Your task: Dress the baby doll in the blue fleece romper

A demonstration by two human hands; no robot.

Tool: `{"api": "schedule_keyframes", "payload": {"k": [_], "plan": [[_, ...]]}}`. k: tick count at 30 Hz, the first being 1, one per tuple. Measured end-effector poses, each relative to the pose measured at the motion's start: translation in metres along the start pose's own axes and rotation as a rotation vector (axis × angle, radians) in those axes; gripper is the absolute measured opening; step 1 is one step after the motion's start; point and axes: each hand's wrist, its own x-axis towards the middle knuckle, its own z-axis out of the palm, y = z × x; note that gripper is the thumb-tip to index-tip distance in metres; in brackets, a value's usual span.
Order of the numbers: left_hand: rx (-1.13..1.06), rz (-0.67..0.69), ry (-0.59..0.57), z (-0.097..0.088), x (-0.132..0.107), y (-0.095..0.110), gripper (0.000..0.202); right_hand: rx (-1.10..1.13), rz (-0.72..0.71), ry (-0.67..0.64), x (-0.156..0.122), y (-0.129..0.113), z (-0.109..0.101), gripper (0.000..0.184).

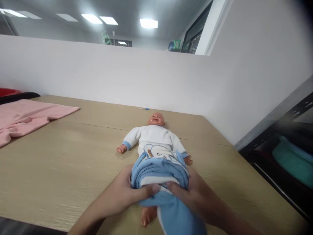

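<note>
A baby doll (156, 120) lies face up on the table, its head away from me and its arms spread. It wears a white long-sleeved top (155, 134) with blue cuffs. Blue-and-white baby trousers (160, 165) are bunched around its lower body, and a printed cartoon shows on the white cloth above. My left hand (132, 189) grips the bunched cloth on the left, thumb across the front. On the other side my right hand (192, 191) holds it likewise, the thumbs nearly meeting. One bare doll foot (148, 216) sticks out below; a blue trouser leg (179, 215) covers the area beside it.
A pink cloth (26, 116) lies on the table (80, 156) at the left, near a red basin (9, 92). A small blue-tipped item (147, 108) is by the back wall. At right, a dark shelf (274, 182) holds a teal container (292, 161).
</note>
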Motion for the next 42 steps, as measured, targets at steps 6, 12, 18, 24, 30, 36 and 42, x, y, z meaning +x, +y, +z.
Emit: {"api": "schedule_keyframes", "payload": {"k": [6,12,18,24,30,36,42], "plan": [[0.135,-0.041,0.358,0.022,-0.017,-0.042,0.057,-0.068,0.047,-0.043,-0.01,0.007,0.018,0.04],[0.053,-0.034,0.336,0.026,-0.042,-0.057,0.062,-0.127,0.105,-0.01,-0.02,0.013,0.025,0.052],[0.048,-0.072,0.298,0.023,-0.044,-0.057,0.066,-0.028,-0.026,-0.126,-0.021,0.005,0.032,0.03],[0.358,-0.045,0.322,0.014,-0.033,-0.072,0.05,-0.383,0.053,0.017,-0.017,0.027,0.043,0.027],[0.424,-0.023,0.374,0.01,-0.015,-0.075,0.03,-0.439,0.057,0.031,-0.004,0.045,0.048,0.024],[0.459,0.006,0.352,-0.001,0.015,-0.061,0.024,-0.425,0.044,0.123,0.028,0.05,0.044,0.016],[0.503,-0.005,0.374,-0.007,0.022,-0.055,0.031,-0.262,-0.043,0.127,0.046,0.048,0.035,0.017]]}}
